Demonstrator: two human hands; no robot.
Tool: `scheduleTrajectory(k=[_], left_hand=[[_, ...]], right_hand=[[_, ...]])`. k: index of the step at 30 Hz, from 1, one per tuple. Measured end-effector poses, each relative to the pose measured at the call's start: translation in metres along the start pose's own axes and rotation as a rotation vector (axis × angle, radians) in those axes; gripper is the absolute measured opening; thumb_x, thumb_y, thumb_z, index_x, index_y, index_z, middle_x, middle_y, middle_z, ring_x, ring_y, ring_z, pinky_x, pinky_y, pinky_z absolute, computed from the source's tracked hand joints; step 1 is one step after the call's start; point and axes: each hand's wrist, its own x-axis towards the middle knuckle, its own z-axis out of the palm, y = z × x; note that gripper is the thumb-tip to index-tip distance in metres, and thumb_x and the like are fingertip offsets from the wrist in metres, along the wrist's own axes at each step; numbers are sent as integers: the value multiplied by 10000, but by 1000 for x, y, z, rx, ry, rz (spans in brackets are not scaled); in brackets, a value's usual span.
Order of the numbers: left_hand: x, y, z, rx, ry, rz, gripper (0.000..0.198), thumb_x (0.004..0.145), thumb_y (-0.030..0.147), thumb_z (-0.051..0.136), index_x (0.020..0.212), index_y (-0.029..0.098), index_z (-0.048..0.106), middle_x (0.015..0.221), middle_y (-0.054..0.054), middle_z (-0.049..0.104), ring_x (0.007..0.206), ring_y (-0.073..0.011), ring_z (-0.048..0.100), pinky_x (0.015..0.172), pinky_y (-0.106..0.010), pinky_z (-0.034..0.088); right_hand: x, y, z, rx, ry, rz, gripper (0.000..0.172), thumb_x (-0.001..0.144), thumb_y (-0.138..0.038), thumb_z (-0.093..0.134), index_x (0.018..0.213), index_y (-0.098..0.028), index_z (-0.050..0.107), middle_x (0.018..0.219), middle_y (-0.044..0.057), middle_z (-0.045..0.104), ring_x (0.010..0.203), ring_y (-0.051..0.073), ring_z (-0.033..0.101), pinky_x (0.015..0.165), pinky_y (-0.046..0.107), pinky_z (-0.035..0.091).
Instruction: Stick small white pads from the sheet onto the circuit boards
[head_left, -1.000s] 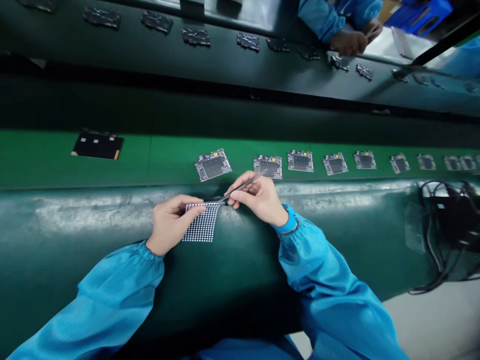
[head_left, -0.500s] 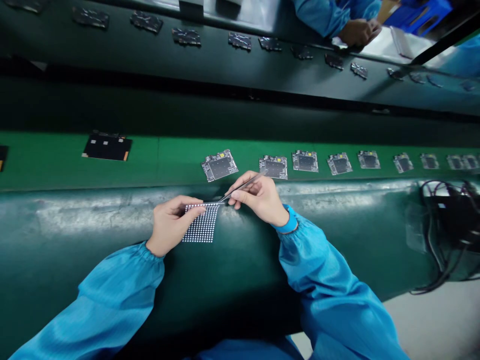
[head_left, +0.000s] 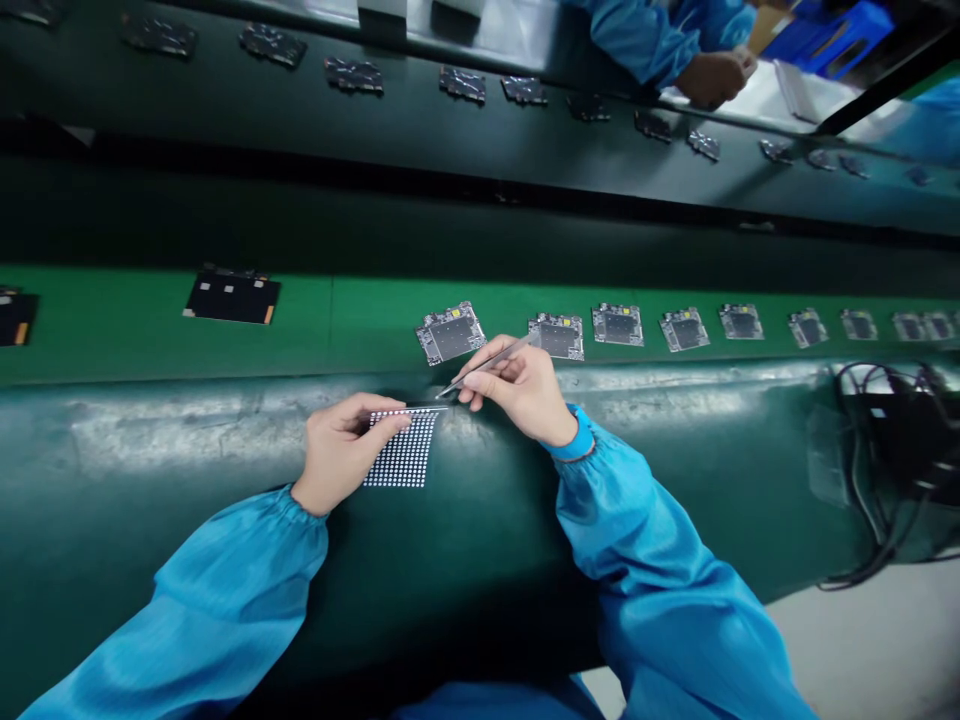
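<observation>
Green conveyor belt (head_left: pixel 360 325), close handwork at its near edge

Circuit boards (head_left: pixel 451 333) sit in a spaced row along the green conveyor belt, with a black rectangular panel (head_left: pixel 232 297) further left. Nearer the seated person, the rounded dark green edge of the desk (head_left: pixel 187 440) shines in pale scuffed patches. A small square sheet dotted with rows of tiny white spots (head_left: pixel 405 448) lies on that edge, just below the belt and between the person's hands.

The left hand (head_left: pixel 345 455) rests on the sheet's upper left corner, its fingers (head_left: pixel 390 420) together and pressing on it. The right hand (head_left: pixel 521 395) is just beside the sheet, its fingers (head_left: pixel 480 372) clamped on slim steel tweezers (head_left: pixel 487 365). The tweezer tips come to a point close above the sheet's top edge, and the far end points toward the boards.

Both arms wear blue sleeves (head_left: pixel 225 610), gathered at the wrists. A bundle of black cables (head_left: pixel 885 420) hangs at the right. Across a dark gap, a second row of boards (head_left: pixel 352 74) lines another belt, where a co-worker's hand (head_left: pixel 712 80) works near a blue crate (head_left: pixel 832 35).
</observation>
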Motion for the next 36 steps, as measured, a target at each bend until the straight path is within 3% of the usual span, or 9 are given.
scheduleTrajectory(k=[5, 11, 17, 29, 36], left_hand=[[-1, -3, 0, -11, -17, -15, 119, 808, 317, 815, 895, 237, 799, 790, -17, 795, 705, -177, 751, 654, -279, 599], [-1, 0, 0, -10, -18, -17, 125, 812, 327, 813, 892, 232, 799, 787, -14, 794, 705, -178, 750, 657, -277, 595], [-2, 0, 0, -4, -26, -38, 114, 818, 322, 815, 901, 246, 800, 800, 8, 794, 717, -155, 742, 667, -250, 572], [-2, 3, 0, 0, -23, -18, 103, 810, 307, 818, 890, 245, 802, 820, 5, 801, 731, -154, 747, 671, -246, 589], [-2, 3, 0, -7, -13, -15, 95, 807, 303, 816, 880, 243, 804, 812, 5, 799, 701, -145, 743, 648, -227, 594]], right_hand=[[44, 23, -12, -41, 166, -130, 291, 776, -331, 831, 881, -166, 616, 644, 7, 686, 586, 156, 699, 490, 245, 568], [79, 40, -19, -131, 223, -58, 281, 774, -341, 800, 880, -161, 612, 626, 1, 695, 464, 116, 633, 433, 217, 548], [79, 42, -24, -193, 251, -40, 190, 784, -277, 750, 863, -155, 628, 626, 0, 706, 429, 104, 616, 410, 191, 528], [71, 41, -36, -193, 239, -52, 275, 763, -328, 770, 908, -159, 607, 640, -6, 696, 451, 92, 609, 437, 189, 530], [66, 39, -41, -177, 246, -86, 230, 770, -304, 753, 874, -155, 612, 617, 3, 691, 448, 106, 616, 439, 212, 544]])
